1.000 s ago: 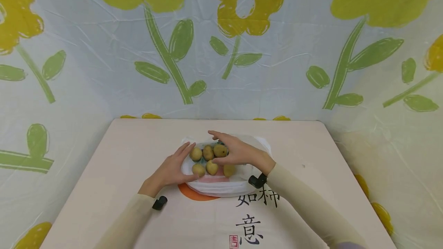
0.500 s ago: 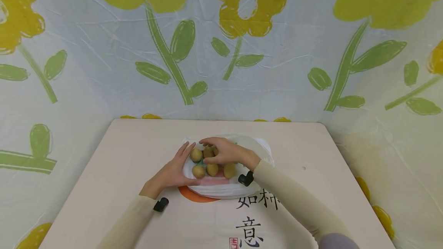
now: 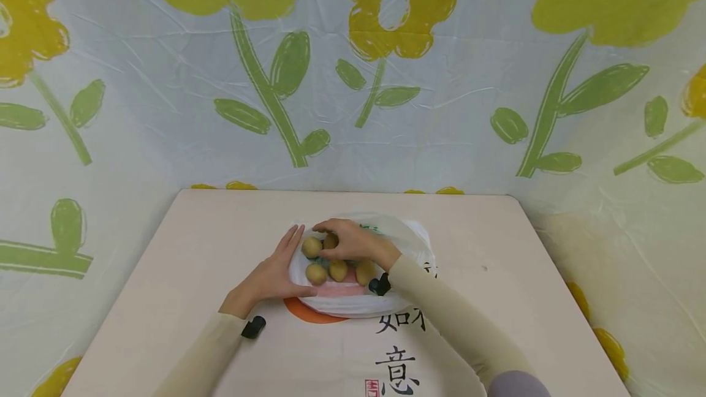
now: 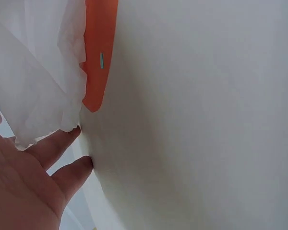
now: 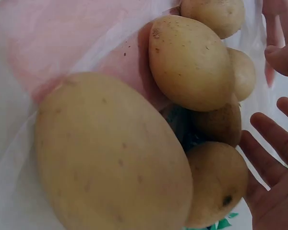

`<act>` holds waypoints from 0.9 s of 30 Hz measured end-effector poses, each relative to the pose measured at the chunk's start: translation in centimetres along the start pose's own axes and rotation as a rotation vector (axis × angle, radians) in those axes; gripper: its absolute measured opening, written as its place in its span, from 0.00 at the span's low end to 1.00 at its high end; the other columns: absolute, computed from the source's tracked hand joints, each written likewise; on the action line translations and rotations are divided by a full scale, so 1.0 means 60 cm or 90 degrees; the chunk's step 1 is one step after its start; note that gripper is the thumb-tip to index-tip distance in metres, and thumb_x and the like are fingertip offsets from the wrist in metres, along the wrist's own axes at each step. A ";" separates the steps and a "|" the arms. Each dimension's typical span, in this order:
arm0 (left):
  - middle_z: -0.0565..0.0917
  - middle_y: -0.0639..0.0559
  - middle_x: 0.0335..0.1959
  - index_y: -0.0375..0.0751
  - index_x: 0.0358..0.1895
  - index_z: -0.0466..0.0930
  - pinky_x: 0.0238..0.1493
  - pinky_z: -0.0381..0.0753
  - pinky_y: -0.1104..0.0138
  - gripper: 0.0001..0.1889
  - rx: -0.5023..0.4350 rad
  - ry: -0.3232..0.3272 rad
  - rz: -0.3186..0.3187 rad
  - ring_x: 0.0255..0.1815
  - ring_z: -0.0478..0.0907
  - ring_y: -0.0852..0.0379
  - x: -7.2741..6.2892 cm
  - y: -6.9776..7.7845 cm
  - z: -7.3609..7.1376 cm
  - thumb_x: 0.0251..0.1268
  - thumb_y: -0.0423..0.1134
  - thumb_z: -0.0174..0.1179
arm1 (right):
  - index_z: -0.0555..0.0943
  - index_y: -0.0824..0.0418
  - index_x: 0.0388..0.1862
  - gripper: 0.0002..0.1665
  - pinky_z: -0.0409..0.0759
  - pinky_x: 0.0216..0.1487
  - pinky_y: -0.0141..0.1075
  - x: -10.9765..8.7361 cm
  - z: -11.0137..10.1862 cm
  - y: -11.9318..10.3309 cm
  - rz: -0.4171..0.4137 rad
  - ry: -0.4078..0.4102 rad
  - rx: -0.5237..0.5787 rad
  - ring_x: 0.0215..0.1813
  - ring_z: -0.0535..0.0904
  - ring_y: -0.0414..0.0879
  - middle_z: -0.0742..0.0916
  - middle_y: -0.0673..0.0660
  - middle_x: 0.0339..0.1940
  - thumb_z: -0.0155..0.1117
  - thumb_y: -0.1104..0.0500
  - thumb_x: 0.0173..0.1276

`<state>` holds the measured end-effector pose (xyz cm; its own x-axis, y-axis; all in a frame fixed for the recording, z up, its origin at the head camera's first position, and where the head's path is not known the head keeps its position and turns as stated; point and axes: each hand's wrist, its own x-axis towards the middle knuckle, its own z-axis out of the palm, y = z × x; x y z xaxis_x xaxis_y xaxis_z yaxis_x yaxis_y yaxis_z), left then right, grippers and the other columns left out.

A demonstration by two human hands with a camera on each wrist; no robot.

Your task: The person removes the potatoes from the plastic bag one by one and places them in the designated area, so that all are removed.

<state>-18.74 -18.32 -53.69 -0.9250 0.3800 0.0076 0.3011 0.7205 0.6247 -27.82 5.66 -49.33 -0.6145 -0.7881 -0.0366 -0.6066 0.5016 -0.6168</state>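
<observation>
Spreads left hand (image 3: 276, 274) against a bag (image 3: 358, 306); curves parted right hand (image 3: 355, 241), gripping nothing visible, over potatoes (image 3: 338, 271). Has potatoes in two rows on the bag, looking mostly arranged, with perhaps slight evening-up left.

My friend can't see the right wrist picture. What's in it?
Six potatoes lie close together against white-and-pink plastic, the nearest looking biggest. At the right edge, the right hand spreads its fingers beside them, with part of the left hand above.
</observation>
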 end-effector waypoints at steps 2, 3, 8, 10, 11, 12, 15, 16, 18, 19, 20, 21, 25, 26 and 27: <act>0.40 0.49 0.87 0.51 0.86 0.36 0.60 0.80 0.41 0.73 0.001 -0.001 0.000 0.76 0.67 0.36 -0.001 -0.001 0.000 0.42 0.73 0.75 | 0.75 0.61 0.72 0.35 0.76 0.70 0.44 0.006 0.005 0.001 -0.002 0.002 -0.011 0.69 0.78 0.53 0.82 0.58 0.69 0.71 0.52 0.69; 0.40 0.49 0.87 0.51 0.86 0.35 0.61 0.79 0.41 0.74 0.002 -0.002 0.000 0.77 0.65 0.36 -0.001 -0.002 0.001 0.42 0.73 0.75 | 0.75 0.61 0.72 0.35 0.76 0.70 0.43 0.008 0.008 0.002 -0.006 0.003 -0.018 0.68 0.79 0.53 0.82 0.58 0.68 0.71 0.52 0.69; 0.43 0.48 0.87 0.50 0.86 0.35 0.65 0.77 0.42 0.74 -0.003 -0.006 -0.002 0.79 0.62 0.37 -0.002 0.000 -0.001 0.42 0.73 0.75 | 0.77 0.60 0.70 0.33 0.78 0.68 0.40 0.019 0.020 0.008 -0.014 0.022 -0.046 0.66 0.80 0.51 0.84 0.56 0.66 0.72 0.53 0.68; 0.43 0.48 0.87 0.50 0.86 0.35 0.66 0.76 0.42 0.74 -0.004 -0.008 -0.005 0.80 0.61 0.38 -0.003 0.001 -0.002 0.42 0.72 0.75 | 0.77 0.60 0.70 0.33 0.78 0.68 0.40 0.021 0.024 0.009 -0.012 0.028 -0.047 0.66 0.80 0.50 0.84 0.56 0.65 0.72 0.53 0.68; 0.44 0.48 0.87 0.50 0.86 0.35 0.67 0.76 0.42 0.74 -0.005 -0.010 -0.007 0.80 0.61 0.38 -0.003 0.002 -0.002 0.42 0.72 0.75 | 0.77 0.60 0.70 0.33 0.78 0.68 0.40 0.022 0.026 0.009 -0.010 0.029 -0.047 0.66 0.80 0.50 0.84 0.56 0.66 0.72 0.53 0.69; 0.44 0.47 0.87 0.50 0.86 0.35 0.66 0.76 0.41 0.74 -0.005 -0.011 -0.009 0.80 0.61 0.37 -0.003 0.003 -0.002 0.42 0.72 0.76 | 0.77 0.60 0.70 0.33 0.78 0.68 0.40 0.022 0.028 0.009 -0.007 0.029 -0.049 0.66 0.80 0.49 0.84 0.55 0.66 0.72 0.53 0.69; 0.43 0.46 0.87 0.50 0.86 0.34 0.66 0.76 0.41 0.74 -0.004 -0.016 -0.010 0.80 0.60 0.37 -0.002 0.003 -0.002 0.42 0.72 0.75 | 0.77 0.60 0.70 0.32 0.78 0.68 0.40 0.024 0.032 0.009 -0.003 0.031 -0.055 0.66 0.81 0.48 0.84 0.55 0.66 0.72 0.53 0.69; 0.43 0.46 0.87 0.51 0.86 0.34 0.66 0.76 0.40 0.74 -0.003 -0.014 -0.010 0.80 0.61 0.36 -0.001 0.003 -0.002 0.42 0.73 0.75 | 0.78 0.60 0.70 0.32 0.78 0.68 0.39 0.025 0.033 0.009 -0.002 0.035 -0.058 0.66 0.81 0.48 0.84 0.55 0.66 0.72 0.53 0.69; 0.43 0.45 0.87 0.51 0.86 0.33 0.64 0.77 0.40 0.74 -0.002 -0.012 -0.010 0.79 0.62 0.35 0.000 0.001 -0.001 0.43 0.73 0.75 | 0.78 0.59 0.70 0.32 0.78 0.68 0.38 0.026 0.034 0.008 0.002 0.041 -0.072 0.65 0.81 0.47 0.85 0.54 0.65 0.72 0.52 0.69; 0.42 0.45 0.86 0.52 0.86 0.33 0.64 0.77 0.39 0.74 -0.002 -0.010 -0.009 0.78 0.63 0.35 0.001 0.000 -0.001 0.43 0.73 0.75 | 0.78 0.59 0.69 0.32 0.78 0.67 0.38 0.026 0.034 0.007 0.002 0.044 -0.078 0.65 0.81 0.46 0.85 0.54 0.65 0.72 0.52 0.69; 0.42 0.45 0.86 0.52 0.86 0.33 0.64 0.77 0.39 0.74 -0.003 -0.009 -0.009 0.78 0.63 0.34 0.002 -0.001 0.000 0.43 0.73 0.75 | 0.78 0.59 0.69 0.31 0.78 0.67 0.38 0.027 0.034 0.006 0.001 0.046 -0.081 0.65 0.81 0.46 0.85 0.54 0.65 0.72 0.53 0.69; 0.42 0.46 0.87 0.53 0.85 0.32 0.64 0.77 0.39 0.74 -0.002 -0.008 -0.012 0.78 0.63 0.35 0.003 -0.002 0.000 0.43 0.73 0.75 | 0.78 0.59 0.69 0.31 0.78 0.67 0.38 0.027 0.034 0.004 0.001 0.047 -0.084 0.64 0.82 0.46 0.85 0.54 0.65 0.72 0.53 0.69; 0.41 0.47 0.87 0.55 0.85 0.31 0.65 0.76 0.39 0.74 -0.006 -0.014 -0.015 0.79 0.61 0.35 0.003 -0.003 0.000 0.42 0.72 0.75 | 0.78 0.59 0.69 0.31 0.77 0.68 0.38 0.028 0.036 0.002 0.003 0.039 -0.096 0.65 0.81 0.45 0.85 0.53 0.64 0.72 0.52 0.70; 0.41 0.47 0.87 0.56 0.85 0.31 0.66 0.75 0.39 0.74 -0.008 -0.015 -0.016 0.80 0.61 0.35 0.003 -0.004 0.001 0.42 0.72 0.76 | 0.78 0.59 0.69 0.31 0.77 0.68 0.38 0.028 0.038 0.002 0.004 0.037 -0.098 0.65 0.81 0.45 0.85 0.53 0.65 0.72 0.52 0.70; 0.41 0.48 0.87 0.56 0.85 0.31 0.67 0.74 0.39 0.74 -0.009 -0.015 -0.017 0.80 0.60 0.36 0.003 -0.004 0.001 0.42 0.72 0.76 | 0.79 0.59 0.69 0.30 0.77 0.69 0.37 0.028 0.039 0.003 0.004 0.037 -0.104 0.65 0.81 0.44 0.85 0.53 0.65 0.72 0.52 0.70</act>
<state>-18.95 -18.40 -53.88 -0.9266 0.3749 -0.0279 0.2729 0.7219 0.6360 -27.77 3.57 -51.34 -0.6434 -0.7655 0.0082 -0.6739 0.5612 -0.4806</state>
